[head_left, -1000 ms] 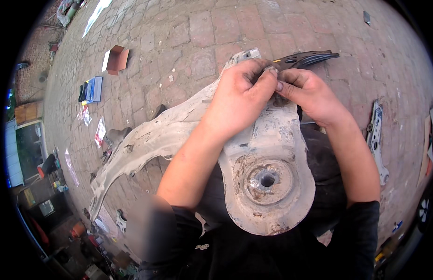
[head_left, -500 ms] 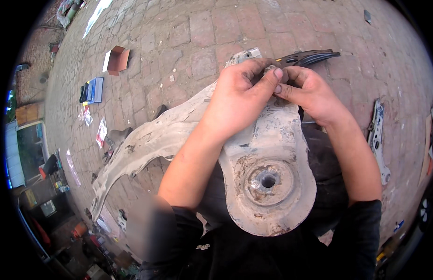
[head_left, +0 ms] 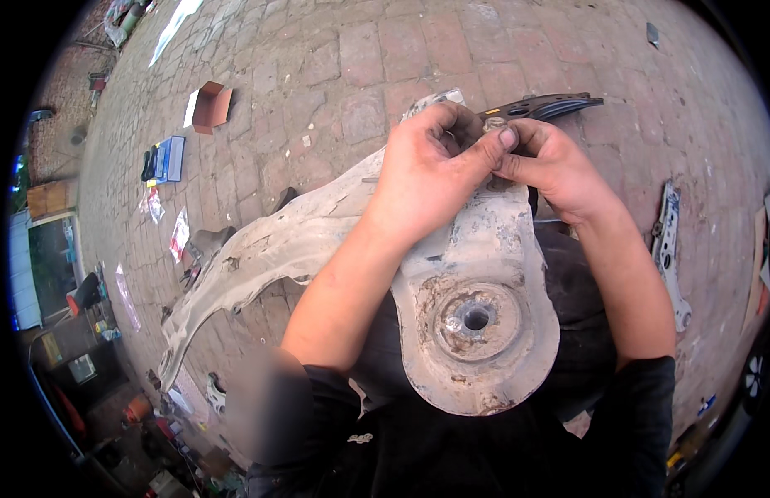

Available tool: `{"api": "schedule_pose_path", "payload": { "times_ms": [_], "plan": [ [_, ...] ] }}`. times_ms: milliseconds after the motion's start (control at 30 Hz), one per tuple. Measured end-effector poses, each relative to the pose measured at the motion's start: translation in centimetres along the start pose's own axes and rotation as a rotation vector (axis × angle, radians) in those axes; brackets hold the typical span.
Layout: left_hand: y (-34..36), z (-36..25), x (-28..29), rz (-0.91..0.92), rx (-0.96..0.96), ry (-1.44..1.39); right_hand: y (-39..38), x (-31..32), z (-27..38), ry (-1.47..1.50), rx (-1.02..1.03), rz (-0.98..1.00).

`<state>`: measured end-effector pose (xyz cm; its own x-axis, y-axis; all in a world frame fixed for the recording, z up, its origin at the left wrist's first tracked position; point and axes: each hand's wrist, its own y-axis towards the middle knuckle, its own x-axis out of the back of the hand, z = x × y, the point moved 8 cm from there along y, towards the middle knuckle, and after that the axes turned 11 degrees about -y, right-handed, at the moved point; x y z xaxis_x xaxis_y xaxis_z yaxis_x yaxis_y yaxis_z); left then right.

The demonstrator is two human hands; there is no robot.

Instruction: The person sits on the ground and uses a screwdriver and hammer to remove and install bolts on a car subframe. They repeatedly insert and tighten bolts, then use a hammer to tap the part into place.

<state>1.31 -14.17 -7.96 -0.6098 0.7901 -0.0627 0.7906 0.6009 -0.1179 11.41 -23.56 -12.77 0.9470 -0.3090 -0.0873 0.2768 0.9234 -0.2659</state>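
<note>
A large, dirty, pale metal suspension arm [head_left: 484, 274] lies across my lap, its round bushing seat with a centre hole [head_left: 476, 319] nearest me and a long curved limb [head_left: 260, 257] stretching left. My left hand [head_left: 431, 170] grips the arm's far end, thumb pressed toward my right hand. My right hand [head_left: 551, 166] pinches a small part against that same far end; the part itself is mostly hidden by fingers. A dark metal arm [head_left: 543, 106] lies on the paving just beyond my hands.
Brick paving [head_left: 335, 75] all around. An open cardboard box [head_left: 211, 106] and a blue packet with a dark tool [head_left: 163, 159] lie at the left. A pale metal bracket [head_left: 669, 249] rests on the ground at the right. Clutter and containers crowd the lower left.
Both hands stay on the far end of the arm; fingers shifted slightly, with my left thumb now pressed closer to my right fingers.
</note>
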Motion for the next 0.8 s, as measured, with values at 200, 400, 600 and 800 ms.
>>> {"api": "schedule_pose_path", "payload": {
  "times_ms": [200, 400, 600, 800],
  "plan": [
    [0.1, 0.3, 0.3, -0.013, -0.009, 0.1, -0.2, -0.2, 0.2, -0.06, -0.005, -0.035],
    [0.2, 0.7, -0.1, 0.03, -0.012, -0.027, -0.3, -0.9, 0.4, -0.02, -0.026, 0.025],
    [-0.1, -0.7, 1.6, -0.184, -0.137, -0.01, -1.5, -0.6, 3.3, -0.174, 0.05, 0.142],
    [-0.3, -1.1, 1.8, -0.207, -0.161, -0.011, -2.0, -0.4, 3.8, -0.566, 0.312, 0.337]
  ]
}}
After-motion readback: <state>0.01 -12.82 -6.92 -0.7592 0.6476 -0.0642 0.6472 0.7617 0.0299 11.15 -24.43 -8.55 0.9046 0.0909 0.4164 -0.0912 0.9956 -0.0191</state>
